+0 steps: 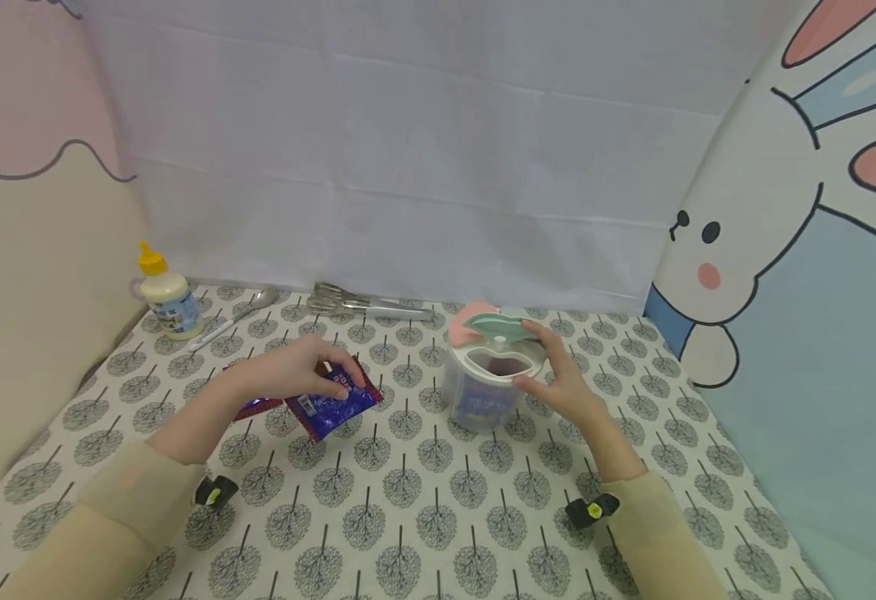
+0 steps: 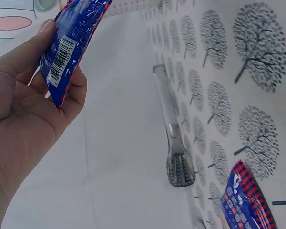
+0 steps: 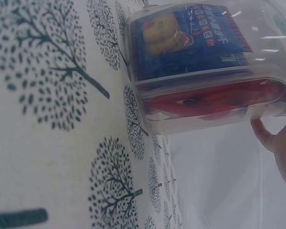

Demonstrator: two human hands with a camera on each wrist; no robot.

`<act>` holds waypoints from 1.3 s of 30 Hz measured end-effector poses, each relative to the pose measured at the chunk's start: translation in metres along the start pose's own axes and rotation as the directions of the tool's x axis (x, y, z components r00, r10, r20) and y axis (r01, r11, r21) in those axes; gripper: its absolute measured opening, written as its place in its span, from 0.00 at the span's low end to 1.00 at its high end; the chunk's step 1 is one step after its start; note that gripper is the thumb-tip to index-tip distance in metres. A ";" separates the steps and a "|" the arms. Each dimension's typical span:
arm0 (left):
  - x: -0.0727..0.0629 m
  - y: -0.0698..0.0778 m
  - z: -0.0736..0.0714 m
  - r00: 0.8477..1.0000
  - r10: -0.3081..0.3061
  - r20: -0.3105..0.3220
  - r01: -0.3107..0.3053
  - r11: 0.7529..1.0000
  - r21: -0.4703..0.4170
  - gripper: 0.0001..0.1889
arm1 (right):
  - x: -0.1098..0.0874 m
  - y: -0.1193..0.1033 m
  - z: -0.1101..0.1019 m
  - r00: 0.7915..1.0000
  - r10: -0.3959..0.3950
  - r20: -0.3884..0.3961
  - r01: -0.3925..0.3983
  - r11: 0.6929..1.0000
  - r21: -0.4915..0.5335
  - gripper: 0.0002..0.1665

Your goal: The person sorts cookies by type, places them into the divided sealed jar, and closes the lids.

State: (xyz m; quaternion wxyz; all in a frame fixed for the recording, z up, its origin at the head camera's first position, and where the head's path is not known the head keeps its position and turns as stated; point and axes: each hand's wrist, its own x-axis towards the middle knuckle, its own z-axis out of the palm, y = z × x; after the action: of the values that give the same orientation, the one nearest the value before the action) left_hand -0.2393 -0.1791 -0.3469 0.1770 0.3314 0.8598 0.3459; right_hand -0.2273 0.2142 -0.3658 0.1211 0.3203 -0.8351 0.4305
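My left hand (image 1: 310, 371) pinches a blue snack packet (image 1: 334, 408) with red striped edges over the table, left of centre. The packet's barcode (image 2: 63, 61) shows in the left wrist view. Beneath my left wrist lies another packet (image 1: 259, 407), partly hidden. On the right stands a clear plastic container (image 1: 475, 400) with a pink and green lid; its green flap (image 1: 499, 326) is raised over an opening. My right hand (image 1: 563, 385) grips the container's top, thumb at the rim and fingers by the flap. Inside it, a blue packet (image 3: 186, 40) and something red (image 3: 214, 100) are visible.
Metal tongs (image 1: 392, 311) and a whisk-like tool (image 1: 336, 292) lie near the back wall. A long spoon (image 1: 235, 321) rests at the back left, beside a yellow-capped bottle (image 1: 171, 300). A tree-print cloth (image 1: 438, 500) covers the table.
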 end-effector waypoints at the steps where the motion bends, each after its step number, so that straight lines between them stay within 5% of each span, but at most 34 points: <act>1: 0.001 0.004 -0.001 1.000 0.004 -0.014 -0.004 1.000 -0.003 0.10 | 0.000 0.000 0.000 1.000 -0.001 -0.001 0.001 1.000 0.000 0.47; 10: 0.018 0.047 -0.006 0.986 0.069 -0.153 -0.067 0.998 0.023 0.12 | 0.000 0.001 0.001 1.000 -0.003 -0.005 0.003 1.000 0.003 0.48; 22: 0.056 0.086 0.001 0.964 0.187 -0.190 -0.198 0.979 -0.041 0.23 | -0.001 0.001 0.001 1.000 0.001 -0.009 -0.001 1.000 0.004 0.47; 35: 0.101 0.100 0.020 0.875 0.285 -0.392 -0.352 0.929 -0.112 0.23 | -0.001 0.003 0.001 1.000 -0.021 -0.003 0.021 1.000 0.019 0.47; 39: 0.116 0.104 0.029 0.830 0.335 -0.445 -0.422 0.900 -0.110 0.23 | -0.001 0.002 0.001 1.000 -0.010 -0.001 0.010 1.000 0.017 0.47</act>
State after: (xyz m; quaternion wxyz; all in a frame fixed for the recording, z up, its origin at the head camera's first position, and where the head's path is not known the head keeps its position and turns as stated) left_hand -0.2606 -0.0293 -0.3019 -0.0494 0.3945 0.7542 0.5226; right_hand -0.2276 0.2147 -0.3688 0.1210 0.3252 -0.8297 0.4372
